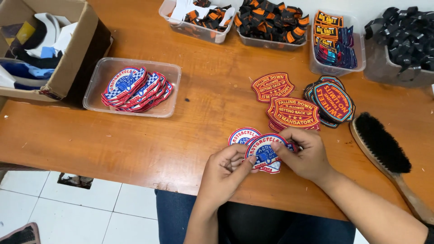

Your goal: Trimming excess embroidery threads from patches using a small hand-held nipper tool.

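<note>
Both arms are bare, with no sleeves showing. The left hand point(224, 169) and the right hand point(306, 153) wear no gloves and no rings. At the bottom middle of the frame the person's legs are in dark blue jeans point(174, 217). A bit of black shows at the lower right corner.
</note>
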